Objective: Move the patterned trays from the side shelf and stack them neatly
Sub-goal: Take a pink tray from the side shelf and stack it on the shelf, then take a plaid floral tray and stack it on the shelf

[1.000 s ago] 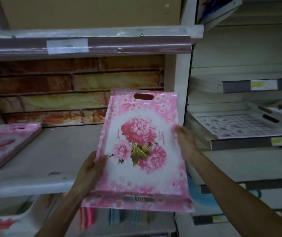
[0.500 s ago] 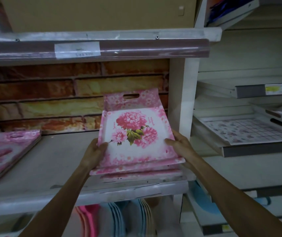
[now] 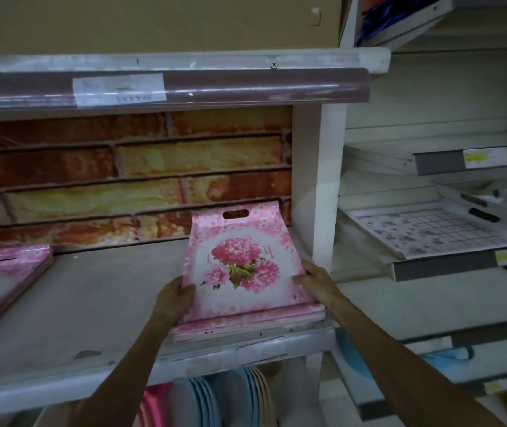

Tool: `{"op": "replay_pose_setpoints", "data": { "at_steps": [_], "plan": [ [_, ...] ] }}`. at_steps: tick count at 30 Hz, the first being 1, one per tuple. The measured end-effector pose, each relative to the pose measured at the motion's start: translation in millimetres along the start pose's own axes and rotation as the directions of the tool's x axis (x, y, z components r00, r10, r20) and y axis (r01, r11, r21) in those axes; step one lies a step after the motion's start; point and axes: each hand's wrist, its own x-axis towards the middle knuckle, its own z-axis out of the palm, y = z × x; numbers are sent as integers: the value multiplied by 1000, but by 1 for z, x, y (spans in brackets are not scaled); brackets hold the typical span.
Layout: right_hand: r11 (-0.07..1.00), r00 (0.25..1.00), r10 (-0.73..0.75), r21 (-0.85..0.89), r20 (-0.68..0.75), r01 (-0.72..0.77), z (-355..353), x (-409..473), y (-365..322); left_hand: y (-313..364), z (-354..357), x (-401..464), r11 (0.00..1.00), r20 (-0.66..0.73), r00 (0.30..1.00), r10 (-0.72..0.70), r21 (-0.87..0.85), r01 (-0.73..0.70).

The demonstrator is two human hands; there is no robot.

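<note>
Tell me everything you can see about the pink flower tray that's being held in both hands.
The pink flower tray is glossy, plastic-looking and rectangular, with a white centre printed with pink peonies and green leaves, a pink blossom border and an oval handle slot in its raised far end. It lies on similar trays on the shelf, gripped at its sides by the left hand and right hand.

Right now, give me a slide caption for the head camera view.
Both hands, left hand and right hand, set a pink floral tray onto a stack on the shelf.
</note>
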Motion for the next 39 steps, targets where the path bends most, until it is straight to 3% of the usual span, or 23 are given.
{"op": "replay_pose_setpoints", "data": {
  "at_steps": [15,19,23,26,30,33,39],
  "plan": [
    [983,998,-13,-182,63,24,-3,15,21,-4,8,2,987,12,999,-33,155,31],
    [938,994,-103,-337,-44,82,-12,18,11,3,-3,-4,984,-70,997,22,178,-10],
    [900,940,-321,-346,-112,266,-37,0,-8,21,-15,-19,986,-257,953,160,81,-144],
    [868,899,-420,-346,-124,357,-66,-18,-15,43,-8,-36,959,-288,926,243,-72,-274],
    [808,820,-540,-389,-191,442,-111,-40,-13,90,15,-57,887,-265,906,330,-242,-394],
    [785,785,-578,-415,-223,460,-153,-55,-8,131,43,-73,836,-172,918,358,-379,-397],
    [774,760,-582,-483,-291,408,-239,-80,8,201,112,-92,760,-42,866,498,-461,-459]
  ]
}}
